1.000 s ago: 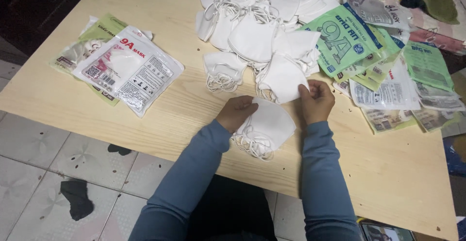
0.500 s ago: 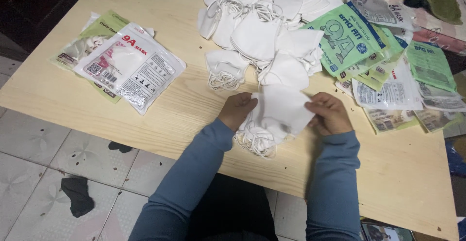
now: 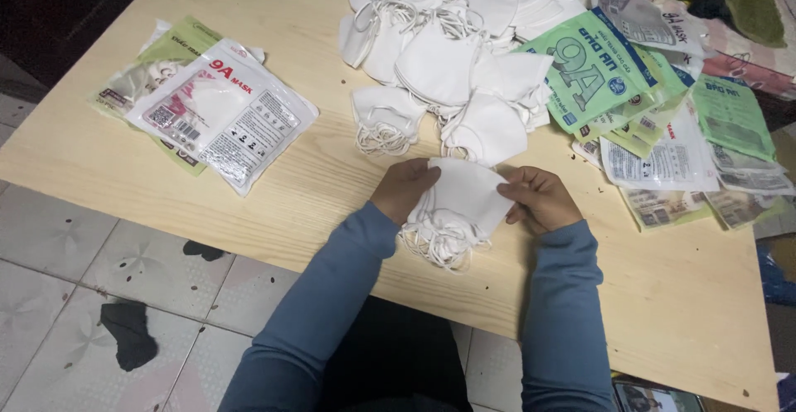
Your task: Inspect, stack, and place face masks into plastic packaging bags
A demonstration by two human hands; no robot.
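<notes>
White masks (image 3: 458, 205), a small folded stack, sit pinched between both hands just above the tabletop (image 3: 332, 188): the left hand (image 3: 404, 190) has a closed grip on the left edge, the right hand (image 3: 539, 199) on the right corner. Half a second ago the top mask was raised higher; now it lies down on the stack. Its long axis runs left to right, ear loops trailing toward the person. Beyond lies the loose mask pile (image 3: 452, 39).
</notes>
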